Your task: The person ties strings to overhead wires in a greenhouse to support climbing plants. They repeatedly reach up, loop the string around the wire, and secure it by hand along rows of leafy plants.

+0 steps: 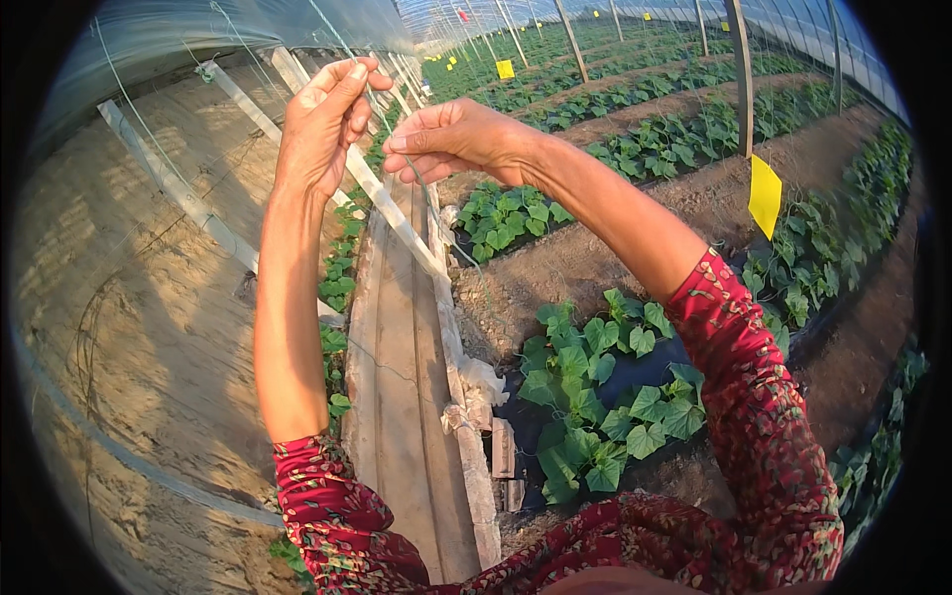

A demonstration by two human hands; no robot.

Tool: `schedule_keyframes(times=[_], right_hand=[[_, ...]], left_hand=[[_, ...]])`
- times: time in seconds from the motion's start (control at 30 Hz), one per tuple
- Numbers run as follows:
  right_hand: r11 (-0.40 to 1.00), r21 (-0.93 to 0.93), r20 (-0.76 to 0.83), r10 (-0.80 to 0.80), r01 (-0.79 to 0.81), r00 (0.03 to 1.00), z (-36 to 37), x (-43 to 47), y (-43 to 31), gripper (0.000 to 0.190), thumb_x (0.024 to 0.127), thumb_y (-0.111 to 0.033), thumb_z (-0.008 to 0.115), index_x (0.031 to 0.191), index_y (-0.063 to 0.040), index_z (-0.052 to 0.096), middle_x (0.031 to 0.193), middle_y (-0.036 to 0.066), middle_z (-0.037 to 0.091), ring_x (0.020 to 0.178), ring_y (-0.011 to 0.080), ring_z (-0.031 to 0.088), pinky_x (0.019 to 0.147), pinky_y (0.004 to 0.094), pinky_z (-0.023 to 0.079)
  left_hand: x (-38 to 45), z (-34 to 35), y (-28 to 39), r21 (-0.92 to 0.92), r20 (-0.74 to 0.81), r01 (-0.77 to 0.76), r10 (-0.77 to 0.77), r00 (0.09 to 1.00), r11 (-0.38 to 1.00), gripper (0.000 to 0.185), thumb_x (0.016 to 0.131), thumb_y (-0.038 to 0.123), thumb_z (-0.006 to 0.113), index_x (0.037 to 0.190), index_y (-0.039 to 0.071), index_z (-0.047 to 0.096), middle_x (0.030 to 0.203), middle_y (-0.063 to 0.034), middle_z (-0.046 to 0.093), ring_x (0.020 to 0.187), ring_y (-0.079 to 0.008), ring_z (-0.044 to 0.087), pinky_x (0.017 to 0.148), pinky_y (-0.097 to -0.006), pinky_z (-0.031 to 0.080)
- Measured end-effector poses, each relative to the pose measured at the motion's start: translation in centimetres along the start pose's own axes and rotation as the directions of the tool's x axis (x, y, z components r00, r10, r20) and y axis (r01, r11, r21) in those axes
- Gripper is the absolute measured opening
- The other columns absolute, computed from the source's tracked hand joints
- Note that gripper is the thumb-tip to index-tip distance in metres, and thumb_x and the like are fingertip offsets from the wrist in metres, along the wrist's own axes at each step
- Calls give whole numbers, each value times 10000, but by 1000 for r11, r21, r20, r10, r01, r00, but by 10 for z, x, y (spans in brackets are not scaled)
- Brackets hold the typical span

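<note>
A thin green twine [378, 111] comes down from the upper left and passes through both of my raised hands. My left hand [324, 119] pinches it between thumb and forefinger, higher up. Just below and to the right, my right hand [461, 141] grips the same twine between thumb and fingertips. From there its loose lower part [446, 230] hangs in a curve over the edge of the concrete channel [405, 312]. Leafy green vine plants [595, 387], which look like cucumber seedlings, grow in the bed below my right arm.
Slanted pale posts [175, 182] lean along the earthen wall [134, 335] at left. Upright posts [741, 74] stand among the plant rows. A yellow card [764, 197] hangs at right. Bricks [503, 448] and crumpled plastic [480, 381] line the channel's right edge. Black film [639, 368] covers the bed.
</note>
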State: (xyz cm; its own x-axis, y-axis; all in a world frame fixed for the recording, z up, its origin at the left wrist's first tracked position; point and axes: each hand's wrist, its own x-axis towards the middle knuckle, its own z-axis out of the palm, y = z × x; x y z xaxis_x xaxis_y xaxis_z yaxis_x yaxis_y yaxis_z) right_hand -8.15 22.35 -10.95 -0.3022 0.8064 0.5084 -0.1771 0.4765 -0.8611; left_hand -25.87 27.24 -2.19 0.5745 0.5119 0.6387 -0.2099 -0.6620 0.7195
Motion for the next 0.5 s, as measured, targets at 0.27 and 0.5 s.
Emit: schedule_keyframes(times=[0.27,0.5], right_hand=[[978,159,44,129,-134,991,3,-53,79,256,959,-229,671,1106,-20,669,1017,95,716,908,152,689,877,306,560],[926,325,51,186,-193,981,9,-76,106,578,1008,-550,455,1190,-27,622,1016,116,701,937,169,685,878,310,556]], left_hand=[[-54,27,-60,-109,-56,129,-136,989,986,251,996,207,607,1162,19,602,916,-28,655,612,-24,492,526,-166,377],[-91,56,-96,-248,-55,219,-240,969,944,210,1014,164,568,1150,11,612,907,-35,656,598,-24,487,501,-172,368]])
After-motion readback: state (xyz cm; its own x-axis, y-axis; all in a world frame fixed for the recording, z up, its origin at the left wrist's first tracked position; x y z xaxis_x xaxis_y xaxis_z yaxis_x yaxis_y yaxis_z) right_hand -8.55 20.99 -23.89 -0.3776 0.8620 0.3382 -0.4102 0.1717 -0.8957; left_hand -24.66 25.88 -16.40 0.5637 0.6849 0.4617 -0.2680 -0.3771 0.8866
